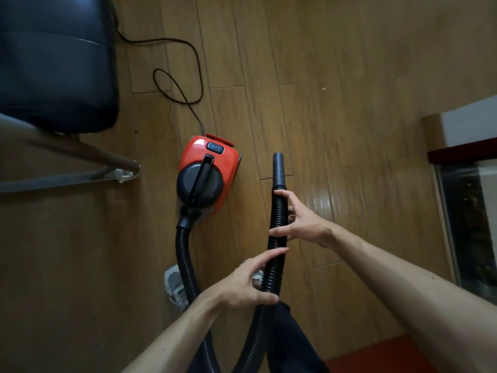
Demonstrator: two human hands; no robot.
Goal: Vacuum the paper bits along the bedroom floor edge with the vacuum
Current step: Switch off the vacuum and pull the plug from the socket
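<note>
At lower centre the left hand [242,281] pinched one black ribbed hose [272,273] between thumb and forefinger; just above, the right hand [304,222] curled round the same hose, the pair apart; beyond, mid-frame, one red vacuum [196,154] stood on the wooden floor [349,49]; one black cord [200,76] looped towards the upper left; one pale speck [324,88] lay right of centre.

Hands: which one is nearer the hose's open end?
The right hand, holding the ribbed hose just below its smooth end cuff. The left hand holds it lower down, closer to the person.
</note>
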